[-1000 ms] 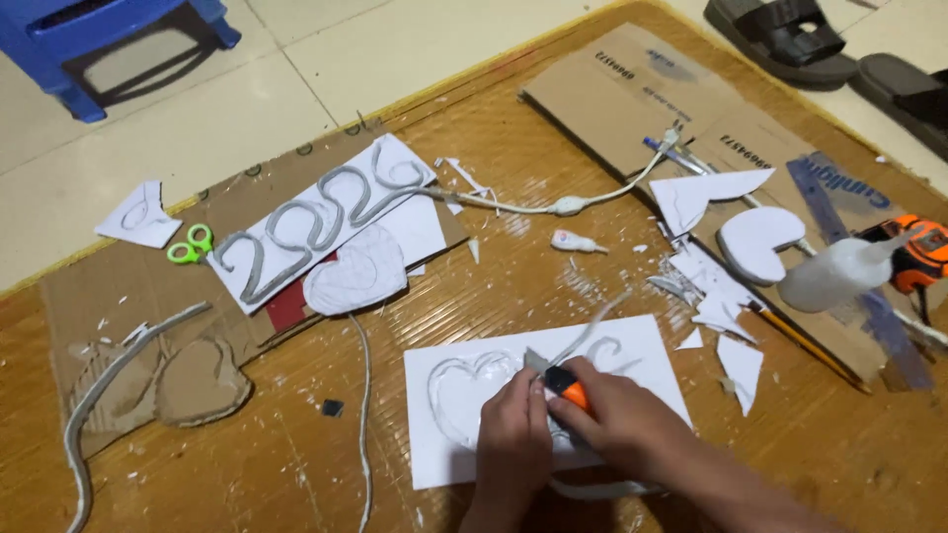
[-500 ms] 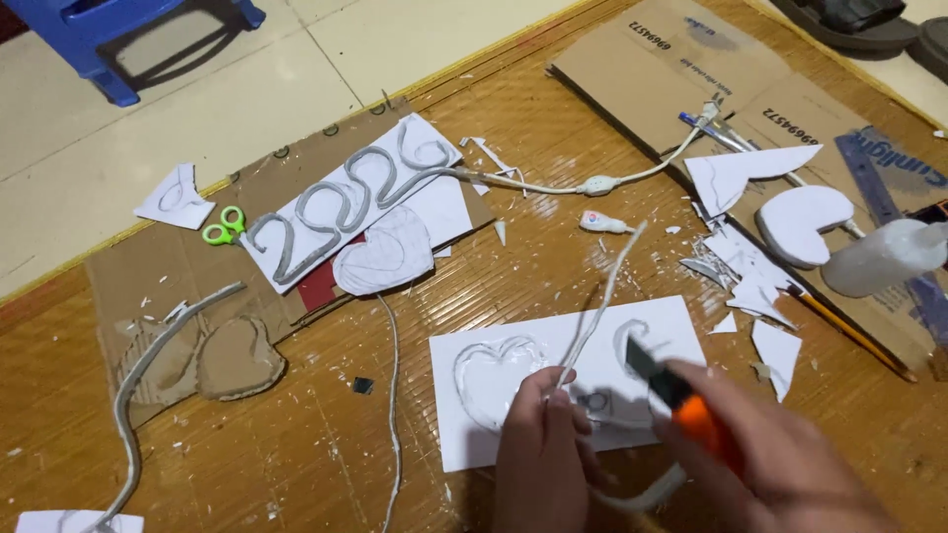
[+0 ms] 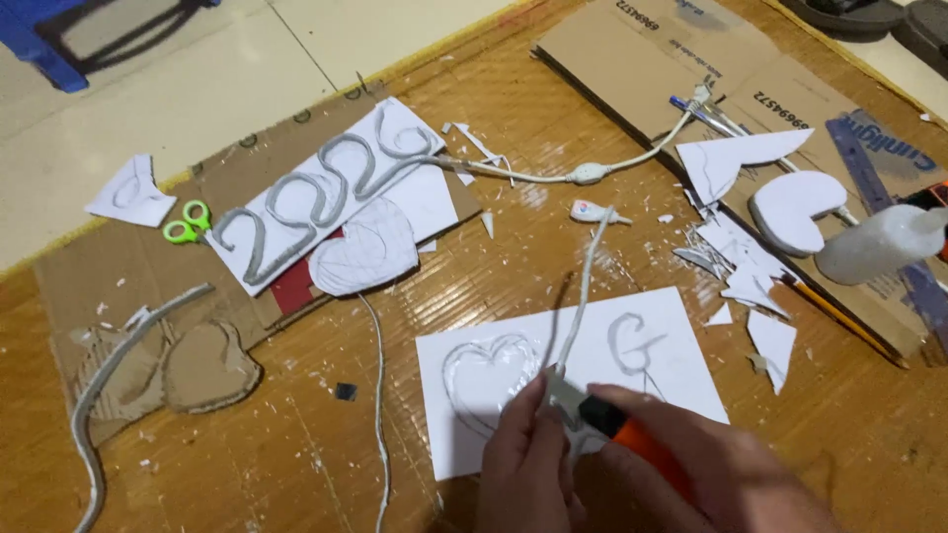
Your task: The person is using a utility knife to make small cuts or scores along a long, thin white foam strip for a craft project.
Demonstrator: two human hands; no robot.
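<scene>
Wooden floor (image 3: 296, 464) | left hand (image 3: 523, 464) pinches grey tube (image 3: 583, 286) | right hand (image 3: 721, 474) grips orange cutter (image 3: 632, 439)

A brown woven floor mat (image 3: 494, 197) carries everything, with pale floor tiles (image 3: 247, 59) beyond its far edge. Flat on the mat lie a white sheet (image 3: 652, 395) bearing a heart and a letter shape, brown cardboard pieces (image 3: 632, 49) at the far right, and another cardboard sheet (image 3: 59, 286) at the left. A thin white cord (image 3: 380, 415) runs across the mat near the middle, a small black scrap (image 3: 345, 391) just beside it. White paper offcuts (image 3: 750, 286) and fine crumbs are scattered to the right, near a pencil (image 3: 844, 321).
</scene>
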